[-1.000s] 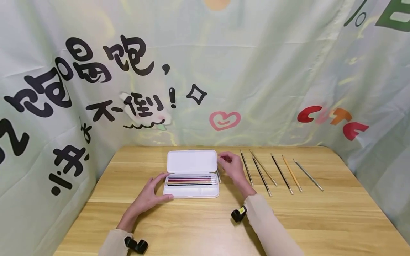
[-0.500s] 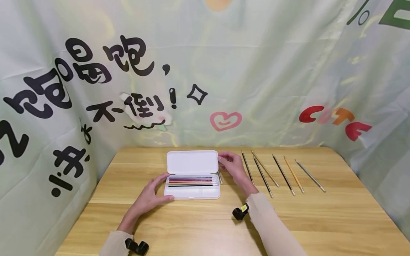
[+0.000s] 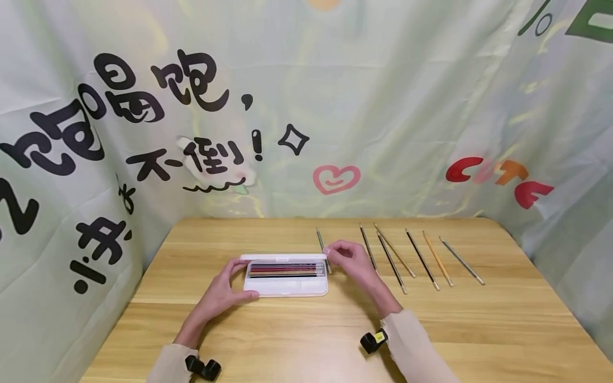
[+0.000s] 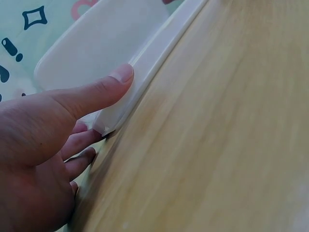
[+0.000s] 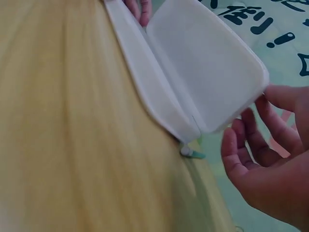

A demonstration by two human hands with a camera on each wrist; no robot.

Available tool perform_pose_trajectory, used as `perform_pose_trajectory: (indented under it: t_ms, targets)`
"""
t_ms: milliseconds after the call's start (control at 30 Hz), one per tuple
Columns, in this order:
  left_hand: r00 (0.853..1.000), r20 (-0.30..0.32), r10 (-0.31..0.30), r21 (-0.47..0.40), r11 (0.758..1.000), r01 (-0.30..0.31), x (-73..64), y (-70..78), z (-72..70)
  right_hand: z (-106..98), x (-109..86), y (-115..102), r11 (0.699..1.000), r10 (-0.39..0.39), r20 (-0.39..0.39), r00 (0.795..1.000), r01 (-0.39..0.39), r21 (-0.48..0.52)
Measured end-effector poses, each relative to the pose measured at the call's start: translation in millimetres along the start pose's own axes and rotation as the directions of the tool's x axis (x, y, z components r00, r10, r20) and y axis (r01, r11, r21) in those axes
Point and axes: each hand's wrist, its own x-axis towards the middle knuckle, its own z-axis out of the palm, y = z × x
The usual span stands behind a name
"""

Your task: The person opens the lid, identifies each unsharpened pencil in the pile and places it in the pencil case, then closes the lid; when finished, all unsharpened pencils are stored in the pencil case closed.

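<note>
A white pencil case (image 3: 275, 289) lies on the wooden table, with several pencils (image 3: 284, 271) side by side in its rear compartment. My left hand (image 3: 222, 292) holds the case's left end, its thumb (image 4: 104, 92) along the front wall. The right hand (image 3: 354, 263) pinches the outer right corner of the hinged lid (image 5: 207, 63) between thumb and fingers. That lid stands tilted up, seen nearly edge-on in the head view. A greenish pencil (image 3: 320, 238) lies just past the case's right end, partly hidden by the lid and right hand.
Several loose pencils lie to the right, including a black one (image 3: 421, 259), a yellow one (image 3: 437, 258) and a grey one (image 3: 461, 259). A printed cloth (image 3: 397, 122) hangs behind the table (image 3: 306, 340) and along its sides.
The lid has swung up from lying back to standing tilted, the right hand moving toward me with it. More of the greenish pencil now shows. The left hand stays on the case.
</note>
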Motion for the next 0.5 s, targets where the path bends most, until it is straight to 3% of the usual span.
perform_pose_trajectory:
  t_ms: [100,267,500]
  targets:
    - [1.000,0.005,0.031,-0.039,0.999,-0.031,-1.1,-1.6,-0.5,-2.6,-10.8,3.7,0.998,0.002,0.064,0.998,0.002,-0.058]
    - [0.995,0.007,0.102,-0.072,0.992,-0.101,-1.1,-5.9,-1.9,-3.2,-21.8,9.8,0.982,-0.049,0.168,0.985,0.078,-0.171]
    - [0.994,0.030,0.104,0.017,0.994,-0.104,-0.7,-6.9,-1.8,-2.3,-30.0,13.1,0.954,-0.079,0.196,0.977,0.132,-0.271]
